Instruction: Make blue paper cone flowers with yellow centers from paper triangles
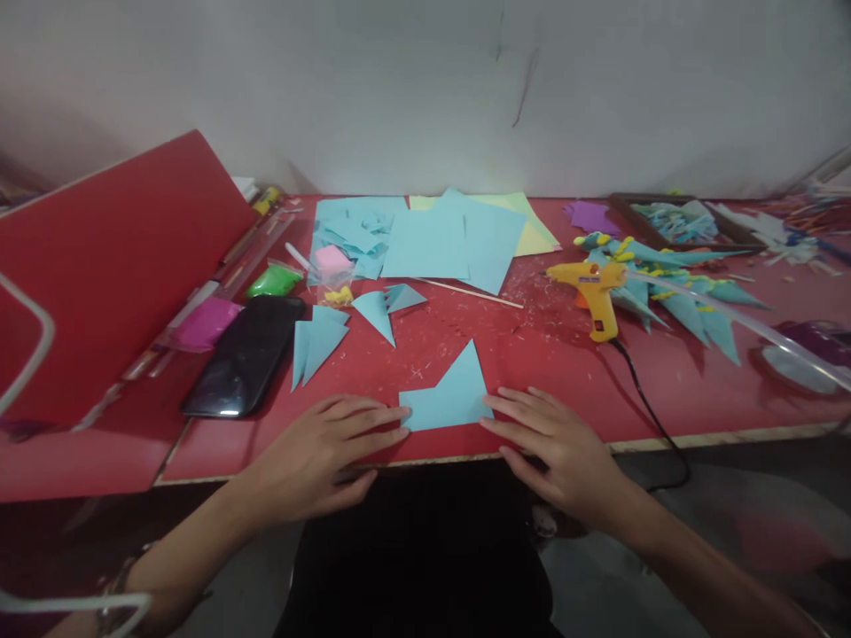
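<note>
A folded piece of light blue paper (447,400) lies near the front edge of the red table, one pointed corner rising toward the back. At its left end rest the fingertips of my left hand (325,452), fingers stretched out and flat. My right hand (558,452) touches the paper's right end, its fingers spread. Neither hand grips anything. Behind and to the left are folded blue paper cones (320,341) and another pair of folded blue pieces (378,312).
A yellow glue gun (598,297) with a black cord lies to the right, beside blue paper cones with yellow trim (691,310). On the left are a black phone (247,359) and a red board (120,283). Blue sheets (429,244) and a thin stick (473,294) lie behind.
</note>
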The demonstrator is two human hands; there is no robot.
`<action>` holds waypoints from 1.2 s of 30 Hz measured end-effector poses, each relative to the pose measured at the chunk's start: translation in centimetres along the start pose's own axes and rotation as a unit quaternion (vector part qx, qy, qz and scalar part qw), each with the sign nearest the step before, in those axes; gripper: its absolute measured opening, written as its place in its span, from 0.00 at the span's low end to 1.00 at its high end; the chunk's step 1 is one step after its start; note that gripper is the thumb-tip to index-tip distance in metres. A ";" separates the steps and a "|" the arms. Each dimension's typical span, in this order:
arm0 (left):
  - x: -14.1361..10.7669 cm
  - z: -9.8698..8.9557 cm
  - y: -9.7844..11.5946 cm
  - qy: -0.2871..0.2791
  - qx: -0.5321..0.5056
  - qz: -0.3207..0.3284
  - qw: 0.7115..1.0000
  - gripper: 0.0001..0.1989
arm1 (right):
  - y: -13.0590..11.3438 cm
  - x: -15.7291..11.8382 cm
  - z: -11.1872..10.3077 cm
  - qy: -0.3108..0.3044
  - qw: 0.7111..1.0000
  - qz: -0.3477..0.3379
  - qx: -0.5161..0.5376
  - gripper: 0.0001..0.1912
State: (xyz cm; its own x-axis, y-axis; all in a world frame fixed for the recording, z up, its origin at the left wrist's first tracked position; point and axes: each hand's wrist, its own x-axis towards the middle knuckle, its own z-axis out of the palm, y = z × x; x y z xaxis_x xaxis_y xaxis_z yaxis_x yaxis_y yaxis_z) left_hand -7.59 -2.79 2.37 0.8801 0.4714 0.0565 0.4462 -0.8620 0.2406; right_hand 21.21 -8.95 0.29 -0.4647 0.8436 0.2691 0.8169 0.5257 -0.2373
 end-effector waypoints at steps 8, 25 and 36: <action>0.3 -0.5 0.5 0.008 0.007 -0.001 1.000 0.23 | 1.0 0.0 -0.4 0.059 0.992 0.105 0.039 0.12; 0.3 0.3 2.2 0.143 0.052 -0.034 0.988 0.19 | 0.8 7.4 -2.1 -0.132 0.980 -0.006 0.147 0.11; 8.3 0.8 3.1 0.062 0.114 -0.156 0.979 0.14 | 3.5 10.2 -0.6 -0.072 0.960 0.015 0.269 0.17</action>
State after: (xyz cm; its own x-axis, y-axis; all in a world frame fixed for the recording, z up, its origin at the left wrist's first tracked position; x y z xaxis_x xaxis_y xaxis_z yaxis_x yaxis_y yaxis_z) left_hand 1.20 -1.68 2.76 0.6756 0.7248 0.1352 0.7267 -0.6855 0.0436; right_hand 19.50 1.44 2.73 -0.5176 0.8455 0.1310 0.5541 0.4479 -0.7017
